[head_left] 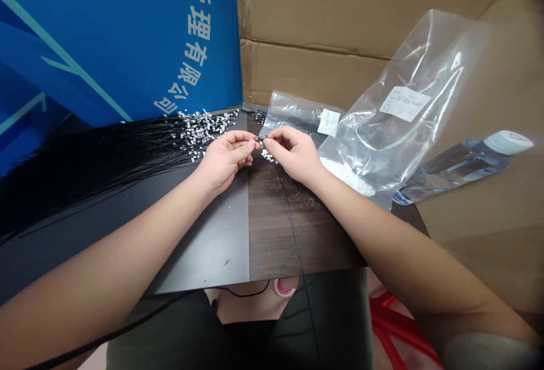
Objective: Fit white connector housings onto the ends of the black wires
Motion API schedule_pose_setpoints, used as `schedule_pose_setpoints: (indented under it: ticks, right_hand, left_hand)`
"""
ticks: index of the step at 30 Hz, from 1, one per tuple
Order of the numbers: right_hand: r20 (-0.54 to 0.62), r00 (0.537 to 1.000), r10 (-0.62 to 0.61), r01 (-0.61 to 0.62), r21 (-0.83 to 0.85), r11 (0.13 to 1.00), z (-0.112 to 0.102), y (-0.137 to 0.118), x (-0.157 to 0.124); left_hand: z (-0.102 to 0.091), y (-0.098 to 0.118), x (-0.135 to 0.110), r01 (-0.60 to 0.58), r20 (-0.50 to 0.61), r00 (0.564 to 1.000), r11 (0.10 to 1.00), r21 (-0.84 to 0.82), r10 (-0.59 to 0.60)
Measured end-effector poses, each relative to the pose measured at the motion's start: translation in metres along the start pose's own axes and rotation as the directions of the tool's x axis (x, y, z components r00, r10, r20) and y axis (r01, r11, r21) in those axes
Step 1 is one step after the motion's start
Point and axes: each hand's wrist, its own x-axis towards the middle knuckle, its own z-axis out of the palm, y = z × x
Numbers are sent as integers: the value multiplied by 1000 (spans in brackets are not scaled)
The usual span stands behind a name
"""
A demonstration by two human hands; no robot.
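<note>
**Head view: two hands pinching over small white pieces**

Left hand (225,160) and right hand (293,154) pinch at fingertips almost meeting, the held item too small to make out, just above a heap of small white plastic pieces (267,156) on the brown wood-grain surface (272,228). Long thin black wires (127,157) fan leftward, white-tipped. (A blue banner (127,41) reads 管理有限公司 in white; the white label (404,103) on a clear plastic bag (425,86) is illegible.)

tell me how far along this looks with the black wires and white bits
Looks done: a fan of thin black wires lies across the table's left side, small white connectors at their ends. In hand: the left hand and right hand pinch something too small to make out, just above a few loose white pieces. Still left: more white pieces sit in a clear plastic bag.
</note>
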Motion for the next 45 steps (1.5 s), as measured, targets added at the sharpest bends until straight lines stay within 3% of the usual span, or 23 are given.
schedule_pose_setpoints:
  ticks: [13,23,33,41,45]
  right_hand:
    - [32,999,-4,4,31,1000,2,4,0]
    - [136,987,88,-103,110,989,2,0,2]
    - [137,983,120,-136,117,984,3,-4,2]
    - [162,958,237,-270,225,936,3,-5,5]
    - [148,957,250,-278,219,935,1,-5,6]
  left_hand:
    - [-2,-3,2,-187,5,982,975,123,187]
    - [-4,-5,0,-282,59,959,897,342,278]
    - [-2,-1,-3,-274,59,959,852,445,277]
    - [-4,-2,-2,-255,107,967,866,429,232]
    - [-5,1,-3,-256,122,966,801,541,227]
